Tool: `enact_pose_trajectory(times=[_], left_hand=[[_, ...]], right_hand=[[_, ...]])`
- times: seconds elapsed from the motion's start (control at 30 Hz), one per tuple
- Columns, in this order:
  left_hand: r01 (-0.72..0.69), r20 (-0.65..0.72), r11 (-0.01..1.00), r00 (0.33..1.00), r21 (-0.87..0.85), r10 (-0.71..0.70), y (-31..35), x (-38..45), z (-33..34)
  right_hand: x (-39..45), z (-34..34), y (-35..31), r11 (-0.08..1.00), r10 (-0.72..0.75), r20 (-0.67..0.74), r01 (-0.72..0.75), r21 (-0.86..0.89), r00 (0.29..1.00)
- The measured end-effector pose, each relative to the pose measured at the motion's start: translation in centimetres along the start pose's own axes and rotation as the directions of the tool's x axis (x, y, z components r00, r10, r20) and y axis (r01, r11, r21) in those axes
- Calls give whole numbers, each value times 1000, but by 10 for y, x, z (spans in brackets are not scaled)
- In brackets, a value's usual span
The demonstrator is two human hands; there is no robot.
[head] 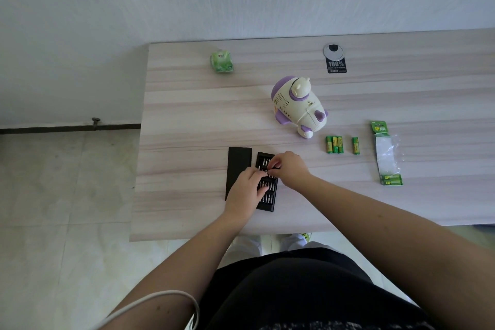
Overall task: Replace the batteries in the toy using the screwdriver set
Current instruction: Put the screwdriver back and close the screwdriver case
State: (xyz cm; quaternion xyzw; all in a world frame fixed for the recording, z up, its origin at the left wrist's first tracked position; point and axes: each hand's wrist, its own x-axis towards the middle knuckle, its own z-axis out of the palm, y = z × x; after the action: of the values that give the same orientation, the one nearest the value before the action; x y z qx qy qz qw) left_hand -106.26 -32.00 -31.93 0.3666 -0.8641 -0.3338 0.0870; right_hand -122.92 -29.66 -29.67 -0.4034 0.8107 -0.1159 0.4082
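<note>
The screwdriver set (266,182), a flat black tray of small metal bits, lies open at centre frame, its matte lid (239,175) laid just left of it. The right hand (288,167) is pinched over the upper rows, something thin and dark seemingly nipped in its grip, though what exactly cannot be told. The left hand (247,190) is curled on the tray's middle, fingers bent over the bits.

A tiny bit could be fumbled and lost rolling across the smooth wood-grain worktop (187,115), and the light tray could be tipped if the left hand lifts. A wrong-sized bit would risk a chewed screw head.

Up and right, the rounded cream-and-purple plastic toy (298,106) is left untouched. Four loose green batteries (334,144) lie right of it, and further right the torn blister pack (387,155).
</note>
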Motion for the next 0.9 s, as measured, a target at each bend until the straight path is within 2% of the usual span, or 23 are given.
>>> enact_pose_trajectory(times=[0.13,0.3,0.37,0.43,0.5,0.57,0.67,0.9], left_hand=[[-52,-38,998,998,39,54,-4,-6,4],[15,-77,1000,997,27,-13,-8,-8,2],[27,-56,999,998,27,-25,-10,-9,0],[18,-20,999,1000,39,-18,-11,-11,0],[9,14,999,1000,47,-9,-12,-12,0],[11,39,999,999,49,-13,-11,-11,0],[7,56,998,998,64,-10,-11,-9,1],[23,60,997,998,77,-28,-8,-9,1]], right_hand=[[0,2,1,999,9,-35,-8,45,999],[-12,6,7,996,-43,-140,53,65,989],[-20,11,10,991,-132,-186,127,-37,974],[-29,20,15,947,-301,-218,265,-182,928],[-35,29,23,877,-434,-203,359,-320,878],[-41,35,32,816,-482,-140,384,-433,865],[-49,37,36,774,-480,-69,385,-503,874],[-52,36,26,804,-400,-43,328,-495,916]])
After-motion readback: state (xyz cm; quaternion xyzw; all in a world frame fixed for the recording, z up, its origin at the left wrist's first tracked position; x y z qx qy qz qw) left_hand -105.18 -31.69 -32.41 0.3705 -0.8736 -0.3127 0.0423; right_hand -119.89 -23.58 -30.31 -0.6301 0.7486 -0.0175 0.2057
